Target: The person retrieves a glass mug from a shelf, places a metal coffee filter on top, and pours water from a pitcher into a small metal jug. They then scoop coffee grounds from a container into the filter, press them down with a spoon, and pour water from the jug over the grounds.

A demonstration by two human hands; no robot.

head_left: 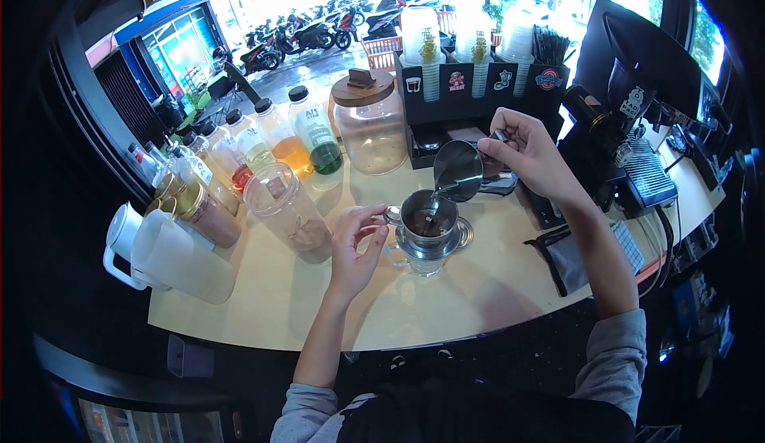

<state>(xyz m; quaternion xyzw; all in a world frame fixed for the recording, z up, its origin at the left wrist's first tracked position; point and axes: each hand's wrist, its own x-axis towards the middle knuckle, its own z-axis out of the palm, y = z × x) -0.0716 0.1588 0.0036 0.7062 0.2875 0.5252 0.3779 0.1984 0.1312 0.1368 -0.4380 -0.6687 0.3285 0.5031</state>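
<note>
My right hand grips a small steel pitcher, tilted so a thin stream of water falls into a metal drip filter. The filter sits on a glass on the pale counter. Dark grounds show inside the filter. My left hand pinches the filter's small side handle at its left rim, holding it steady.
A clear lidded jar stands left of the filter. Several syrup bottles line the back left, with a white jug at far left. A big glass jar, a cup rack and a grinder stand behind.
</note>
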